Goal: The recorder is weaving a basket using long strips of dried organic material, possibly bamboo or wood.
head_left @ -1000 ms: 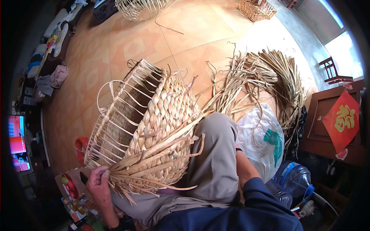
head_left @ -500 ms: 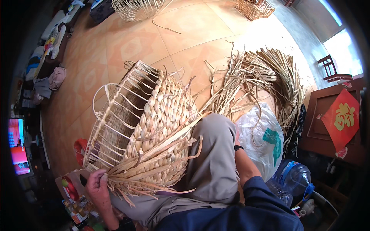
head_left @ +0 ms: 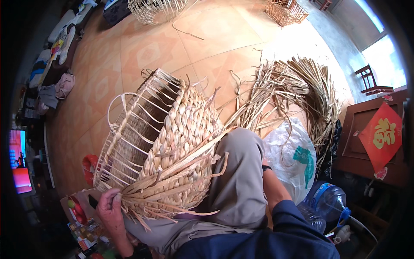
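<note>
A partly woven straw basket [head_left: 183, 129] leans on its side against my lap, its open frame of bare ribs facing left. Long dry straw strands [head_left: 172, 185] fan across the weave from its lower left corner. There my left hand [head_left: 110, 203] is closed, thumb and fingers pinching the gathered strands at the basket's edge. My right forearm reaches down beside my right knee, a dark band at the wrist. Only a sliver of my right hand [head_left: 265, 161] shows; its fingers are hidden behind the knee, near a white plastic bag [head_left: 286, 149].
A large bundle of dry straw [head_left: 317, 82] lies on the tiled floor at the right. Clear plastic bottles [head_left: 330, 196] stand by a brown cabinet [head_left: 355, 146]. Farther off are a pale unfinished basket [head_left: 157, 11], a brown wicker basket [head_left: 286, 13] and a small wooden chair [head_left: 371, 82].
The view has shifted very slightly. My left hand keeps its pinch at the basket's corner, and my right arm stays beside the knee.
</note>
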{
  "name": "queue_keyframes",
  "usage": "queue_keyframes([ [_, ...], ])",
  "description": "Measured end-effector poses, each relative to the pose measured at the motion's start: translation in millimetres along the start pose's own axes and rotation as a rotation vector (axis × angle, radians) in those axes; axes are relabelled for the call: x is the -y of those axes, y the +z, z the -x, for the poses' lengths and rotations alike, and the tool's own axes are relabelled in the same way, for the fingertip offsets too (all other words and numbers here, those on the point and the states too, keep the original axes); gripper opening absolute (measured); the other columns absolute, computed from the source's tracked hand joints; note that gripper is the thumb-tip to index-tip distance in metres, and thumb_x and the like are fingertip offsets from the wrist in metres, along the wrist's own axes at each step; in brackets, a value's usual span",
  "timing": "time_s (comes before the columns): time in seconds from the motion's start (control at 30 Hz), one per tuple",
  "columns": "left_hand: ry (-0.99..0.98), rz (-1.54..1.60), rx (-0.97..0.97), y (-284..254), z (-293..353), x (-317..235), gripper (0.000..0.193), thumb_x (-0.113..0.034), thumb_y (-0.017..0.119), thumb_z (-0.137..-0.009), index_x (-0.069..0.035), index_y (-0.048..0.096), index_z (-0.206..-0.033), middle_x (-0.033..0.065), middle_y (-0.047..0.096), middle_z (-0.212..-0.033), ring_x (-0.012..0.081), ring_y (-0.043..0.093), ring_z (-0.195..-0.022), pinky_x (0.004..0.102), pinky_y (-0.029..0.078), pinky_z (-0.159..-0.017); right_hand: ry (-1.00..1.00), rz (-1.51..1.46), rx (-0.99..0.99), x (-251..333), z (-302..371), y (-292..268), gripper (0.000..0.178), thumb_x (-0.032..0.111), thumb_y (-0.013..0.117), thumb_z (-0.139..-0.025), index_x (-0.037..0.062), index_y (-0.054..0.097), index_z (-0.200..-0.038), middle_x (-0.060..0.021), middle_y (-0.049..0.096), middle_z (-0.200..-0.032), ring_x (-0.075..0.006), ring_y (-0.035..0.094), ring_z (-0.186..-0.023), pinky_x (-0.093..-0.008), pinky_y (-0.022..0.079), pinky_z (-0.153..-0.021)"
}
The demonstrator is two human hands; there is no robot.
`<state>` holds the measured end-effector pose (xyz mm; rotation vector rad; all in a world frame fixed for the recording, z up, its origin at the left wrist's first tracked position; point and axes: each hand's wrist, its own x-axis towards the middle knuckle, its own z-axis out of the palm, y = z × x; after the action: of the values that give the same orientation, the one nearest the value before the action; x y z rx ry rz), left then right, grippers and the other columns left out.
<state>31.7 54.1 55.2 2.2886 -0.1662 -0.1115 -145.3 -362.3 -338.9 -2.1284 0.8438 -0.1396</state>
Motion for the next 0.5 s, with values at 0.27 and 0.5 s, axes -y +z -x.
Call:
queue_keyframes([
  [0.27, 0.075, 0.084, 0.039, 25, -14, 7, 0.015, 0.004, 0.063, -0.095, 0.003, 0.066, -0.110, 0.0048, 0.069, -0.096, 0.0096, 0.064, -0.090, 0.0223, 0.049, -0.084, -0.009, -0.429, -0.231, 38, 37, -75, 0.036, -0.002, 0.066, -0.089, 0.0047, 0.063, -0.124, -0.0109, 0.070, -0.112, -0.0230, 0.066, -0.102, -0.0319, 0.052, -0.087],
  [0.5, 0.070, 0.133, 0.011, 16, -13, 19, 0.017, 0.008, 0.062, -0.092, 0.002, 0.069, -0.107, 0.0052, 0.070, -0.097, 0.0104, 0.065, -0.092, 0.0251, 0.052, -0.085, 0.084, -0.686, -0.326, 45, 51, -157, 0.025, 0.015, 0.064, -0.101, 0.0021, 0.068, -0.121, 0.0004, 0.070, -0.095, -0.0089, 0.065, -0.087, -0.0235, 0.049, -0.074],
])
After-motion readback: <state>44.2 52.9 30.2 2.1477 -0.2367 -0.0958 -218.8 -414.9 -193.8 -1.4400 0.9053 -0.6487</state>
